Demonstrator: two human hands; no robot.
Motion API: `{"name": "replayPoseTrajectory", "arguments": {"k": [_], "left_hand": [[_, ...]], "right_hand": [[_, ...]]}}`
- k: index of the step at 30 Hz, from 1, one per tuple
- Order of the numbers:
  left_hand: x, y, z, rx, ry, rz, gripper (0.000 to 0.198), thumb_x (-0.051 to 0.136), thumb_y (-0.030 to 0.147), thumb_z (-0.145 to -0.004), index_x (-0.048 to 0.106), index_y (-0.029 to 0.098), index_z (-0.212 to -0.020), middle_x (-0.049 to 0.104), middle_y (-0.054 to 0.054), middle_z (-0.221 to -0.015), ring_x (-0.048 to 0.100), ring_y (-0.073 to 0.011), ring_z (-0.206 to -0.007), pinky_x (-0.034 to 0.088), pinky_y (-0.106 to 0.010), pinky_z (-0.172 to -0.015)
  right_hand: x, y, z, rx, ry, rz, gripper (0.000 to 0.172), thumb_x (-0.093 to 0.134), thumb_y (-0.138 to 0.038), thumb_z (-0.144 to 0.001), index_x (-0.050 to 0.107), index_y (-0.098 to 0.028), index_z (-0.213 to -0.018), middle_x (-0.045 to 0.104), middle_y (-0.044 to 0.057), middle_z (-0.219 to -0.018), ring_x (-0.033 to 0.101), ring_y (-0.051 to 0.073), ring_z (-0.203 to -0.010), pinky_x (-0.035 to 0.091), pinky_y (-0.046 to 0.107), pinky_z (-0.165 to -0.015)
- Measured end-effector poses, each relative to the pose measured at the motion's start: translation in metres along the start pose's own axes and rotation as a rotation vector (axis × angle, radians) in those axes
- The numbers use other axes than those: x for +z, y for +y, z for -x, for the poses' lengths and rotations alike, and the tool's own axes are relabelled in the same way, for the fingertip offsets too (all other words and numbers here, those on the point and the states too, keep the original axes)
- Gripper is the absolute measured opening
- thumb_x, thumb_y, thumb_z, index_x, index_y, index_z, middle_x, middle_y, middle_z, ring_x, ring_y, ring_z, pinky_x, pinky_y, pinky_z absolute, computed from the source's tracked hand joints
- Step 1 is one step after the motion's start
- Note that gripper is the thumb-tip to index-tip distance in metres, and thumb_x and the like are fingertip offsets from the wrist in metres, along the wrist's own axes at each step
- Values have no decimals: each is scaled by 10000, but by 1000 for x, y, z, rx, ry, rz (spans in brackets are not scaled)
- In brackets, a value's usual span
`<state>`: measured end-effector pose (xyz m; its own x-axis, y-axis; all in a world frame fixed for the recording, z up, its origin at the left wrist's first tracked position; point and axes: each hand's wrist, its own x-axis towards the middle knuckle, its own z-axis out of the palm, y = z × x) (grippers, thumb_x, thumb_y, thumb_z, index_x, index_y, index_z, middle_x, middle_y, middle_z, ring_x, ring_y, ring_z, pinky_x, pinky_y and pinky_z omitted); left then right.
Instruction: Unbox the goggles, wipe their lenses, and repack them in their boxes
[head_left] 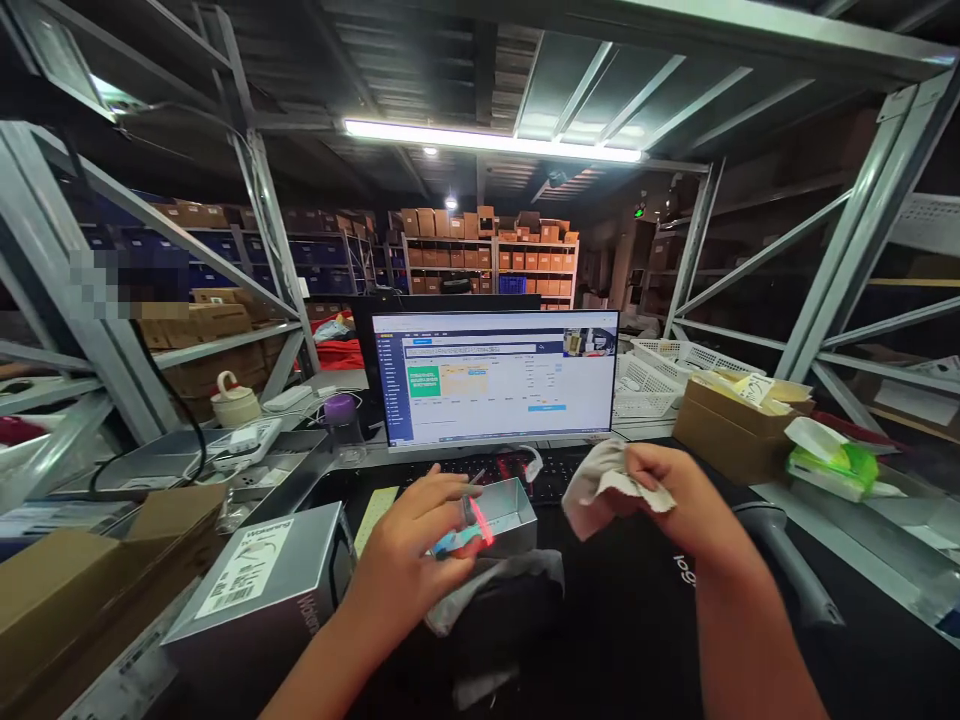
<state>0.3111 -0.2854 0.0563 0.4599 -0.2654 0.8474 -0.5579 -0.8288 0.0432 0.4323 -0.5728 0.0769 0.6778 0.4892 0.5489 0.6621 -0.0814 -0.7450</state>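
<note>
My left hand [416, 545] hovers over a small open silver box [510, 510] on the dark desk, fingers curled around a small item lit by a red glow; I cannot make out what it is. A pale crumpled cloth [600, 485] is gripped by my right hand [679, 500], held above the desk just right of the box. Crumpled grey wrapping [495, 590] lies under the left hand. A keyboard [517, 470] sits behind both hands, in front of a lit monitor [499, 375].
A grey product box [259, 590] and brown cartons [82, 580] lie at the left. At the right are a brown carton [731, 430], a green-and-white packet [832, 460], white baskets [660, 375] and a handheld scanner [787, 560]. Metal shelving frames stand on both sides.
</note>
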Motion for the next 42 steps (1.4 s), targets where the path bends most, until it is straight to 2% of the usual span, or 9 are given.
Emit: {"name": "replayPoseTrajectory", "arguments": {"k": [4, 8, 13, 17, 21, 27, 31, 38, 42], "left_hand": [[-12, 0, -4, 49, -160, 44, 153, 603, 58, -784, 613, 207, -756, 725, -23, -1111, 645, -201, -1110, 438, -468, -1131], [-8, 6, 1, 61, -312, 58, 233, 629, 21, -766, 658, 218, -886, 706, -8, -1156, 621, -174, -1145, 352, -439, -1194], [-4, 12, 6, 155, -489, -17, 250, 700, 77, -774, 679, 237, -965, 700, 6, -1123, 615, -182, -1137, 265, -464, -1234], [-1, 15, 7, 174, -510, -63, 112, 661, 127, -846, 672, 221, -905, 697, -14, -1024, 634, -190, -1062, 307, -480, -1209], [2, 14, 6, 160, -521, -29, 86, 661, 164, -880, 669, 228, -937, 687, 12, -918, 639, -176, -993, 313, -464, -1203], [-9, 8, 0, 101, -595, 64, 181, 750, 134, -785, 666, 227, -917, 702, 31, -1042, 631, -179, -1050, 246, -469, -1228], [-6, 11, 3, 117, -613, 64, 251, 775, 123, -744, 662, 221, -945, 706, 32, -1037, 633, -179, -1026, 252, -462, -1227], [16, 19, 11, 255, -491, 21, 40, 655, 204, -907, 665, 217, -943, 709, 20, -927, 657, -163, -965, 311, -432, -1204], [4, 16, 4, 256, -456, 4, 65, 612, 196, -923, 630, 207, -862, 697, 30, -864, 654, -166, -1010, 242, -465, -1238]], "right_hand": [[-8, -9, 9, -101, -7, 211, 377, 668, -232, -828, 338, -224, -647, 515, -12, -653, 422, 139, -633, 318, 245, -583], [24, -22, 7, -212, -347, 221, 386, 722, -267, -844, 388, -210, -659, 567, -19, -689, 474, 139, -688, 339, 233, -627], [56, -23, 3, -182, -732, 85, 285, 545, 51, -762, 427, -196, -683, 627, -54, -726, 534, 88, -664, 352, 186, -633], [80, -21, 5, -93, -624, -9, 300, 570, 7, -769, 387, -197, -649, 612, -67, -682, 526, 81, -629, 351, 174, -590], [96, -21, 5, 29, -420, 54, 334, 668, -170, -816, 383, -208, -646, 458, -95, -557, 359, 81, -533, 268, 198, -504], [57, -16, -5, -5, -746, -72, 254, 700, -165, -781, 469, -216, -873, 500, -67, -764, 408, 100, -662, 316, 194, -574], [46, -16, -7, -67, -745, 40, 240, 510, 13, -733, 437, -210, -782, 459, -74, -704, 385, 89, -627, 293, 186, -572], [77, -28, 2, -21, -670, 148, 267, 563, 5, -683, 422, -213, -746, 470, -97, -643, 384, 80, -588, 258, 187, -546], [53, -17, -6, -99, -781, -1, 287, 579, 10, -652, 399, -207, -700, 461, -91, -655, 382, 70, -597, 284, 173, -552]]}}
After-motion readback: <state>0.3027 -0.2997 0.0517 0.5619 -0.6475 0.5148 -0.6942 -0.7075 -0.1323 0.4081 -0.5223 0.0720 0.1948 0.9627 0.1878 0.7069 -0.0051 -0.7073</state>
